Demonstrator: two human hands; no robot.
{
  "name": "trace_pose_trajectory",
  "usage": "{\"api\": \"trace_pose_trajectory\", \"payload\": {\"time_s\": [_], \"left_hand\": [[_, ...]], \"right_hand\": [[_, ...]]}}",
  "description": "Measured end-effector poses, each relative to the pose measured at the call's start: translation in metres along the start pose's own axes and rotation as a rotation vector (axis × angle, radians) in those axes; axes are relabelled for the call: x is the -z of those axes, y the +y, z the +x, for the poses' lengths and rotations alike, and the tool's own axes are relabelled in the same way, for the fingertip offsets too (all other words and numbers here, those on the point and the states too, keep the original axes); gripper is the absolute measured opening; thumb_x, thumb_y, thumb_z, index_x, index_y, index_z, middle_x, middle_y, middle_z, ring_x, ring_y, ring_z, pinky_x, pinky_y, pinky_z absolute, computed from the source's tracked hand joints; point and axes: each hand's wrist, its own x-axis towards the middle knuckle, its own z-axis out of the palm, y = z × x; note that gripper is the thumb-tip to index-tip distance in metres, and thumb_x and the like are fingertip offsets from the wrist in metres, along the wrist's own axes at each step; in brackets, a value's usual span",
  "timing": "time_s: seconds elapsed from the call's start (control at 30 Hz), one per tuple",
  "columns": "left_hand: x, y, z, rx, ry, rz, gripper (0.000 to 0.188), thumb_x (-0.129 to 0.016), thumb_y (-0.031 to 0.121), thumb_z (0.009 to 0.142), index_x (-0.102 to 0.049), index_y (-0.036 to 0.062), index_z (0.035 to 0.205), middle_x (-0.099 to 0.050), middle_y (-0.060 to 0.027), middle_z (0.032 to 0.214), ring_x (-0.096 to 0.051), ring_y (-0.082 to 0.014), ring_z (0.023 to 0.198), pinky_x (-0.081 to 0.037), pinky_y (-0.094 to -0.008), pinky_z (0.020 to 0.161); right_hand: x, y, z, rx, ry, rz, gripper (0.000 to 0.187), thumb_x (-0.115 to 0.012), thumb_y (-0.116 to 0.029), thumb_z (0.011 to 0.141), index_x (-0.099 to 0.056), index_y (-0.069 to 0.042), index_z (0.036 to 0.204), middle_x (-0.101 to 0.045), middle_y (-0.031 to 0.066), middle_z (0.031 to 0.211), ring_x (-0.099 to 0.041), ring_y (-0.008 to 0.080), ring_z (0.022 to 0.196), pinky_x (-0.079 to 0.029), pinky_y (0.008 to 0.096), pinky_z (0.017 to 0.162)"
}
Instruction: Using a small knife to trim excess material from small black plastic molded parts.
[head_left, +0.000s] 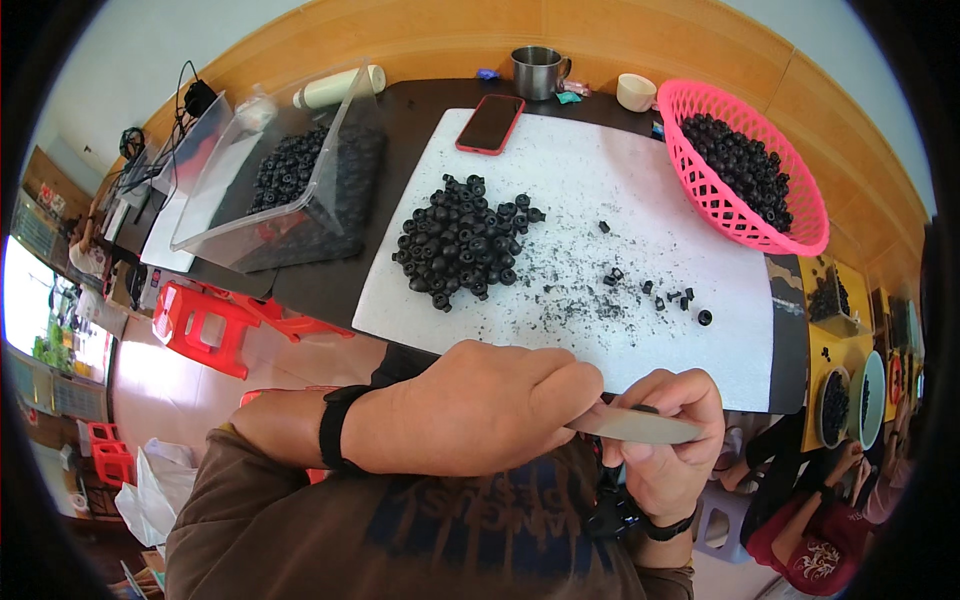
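Note:
My left hand (pixel 480 405), closed, grips a knife (pixel 638 426) whose flat grey blade points right, toward my other hand. The handle is mostly hidden in the fist. My right hand (pixel 672 430) pinches a small black rubbery-looking part (pixel 645 409) against the blade; only its top edge shows. Both hands are just off the near edge of a white foam board (pixel 725 365). On the board lies a heap of round black parts (pixel 455 245) with collar-like ends. Small black cut-off bits (pixel 612 276) and dark crumbs are scattered to its right, with one loose round part (pixel 704 317).
A pink lattice basket (pixel 690 185) of black parts stands at the far right. At left is a clear plastic bin (pixel 225 255) with more. A phone (pixel 490 124), metal mug (pixel 538 73) and small cup (pixel 635 92) sit far back. Another person (pixel 815 540) works at lower right.

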Motion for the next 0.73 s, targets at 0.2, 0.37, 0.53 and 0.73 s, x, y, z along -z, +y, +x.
{"api": "trace_pose_trajectory", "payload": {"time_s": [0.2, 0.37, 0.53, 0.73], "left_hand": [[-0.007, -0.018, -0.001, 0.023, 0.002, 0.008, 0.03, -0.071, 0.007, 0.069, -0.05, 0.0059, 0.089, -0.058, -0.0061, 0.071, -0.06, -0.0254, 0.058, -0.047, -0.0327, 0.047], [-0.006, -0.029, 0.0, 0.042, -0.015, 0.009, 0.03, -0.072, 0.009, 0.069, -0.05, 0.0069, 0.089, -0.057, -0.0057, 0.069, -0.059, -0.0254, 0.056, -0.045, -0.0333, 0.045], [-0.007, -0.039, 0.003, 0.042, 0.02, -0.011, 0.028, -0.072, 0.009, 0.07, -0.05, 0.0073, 0.086, -0.056, -0.0053, 0.067, -0.058, -0.0255, 0.055, -0.044, -0.0339, 0.044], [-0.008, -0.043, 0.004, 0.091, 0.006, -0.049, 0.026, -0.071, 0.011, 0.071, -0.05, 0.0073, 0.087, -0.056, -0.0057, 0.067, -0.058, -0.0261, 0.054, -0.045, -0.0341, 0.044]], "right_hand": [[0.004, 0.012, 0.009, -0.013, 0.038, -0.016, 0.03, -0.067, 0.002, 0.078, -0.046, 0.002, 0.098, -0.058, 0.017, 0.093, -0.061, 0.0139, 0.072, -0.051, 0.0234, 0.065], [0.005, 0.018, 0.02, -0.017, 0.058, -0.018, 0.03, -0.067, 0.002, 0.078, -0.046, 0.002, 0.098, -0.058, 0.0165, 0.093, -0.061, 0.0139, 0.075, -0.051, 0.0237, 0.067], [0.005, 0.022, 0.024, -0.013, 0.084, -0.101, 0.03, -0.068, 0.001, 0.078, -0.046, 0.001, 0.098, -0.058, 0.0156, 0.092, -0.06, 0.0133, 0.078, -0.05, 0.0233, 0.068], [0.007, 0.029, 0.024, 0.067, 0.101, -0.266, 0.034, -0.071, -0.005, 0.078, -0.046, 0.0, 0.1, -0.057, 0.0163, 0.094, -0.059, 0.0148, 0.08, -0.049, 0.0247, 0.073]]}}
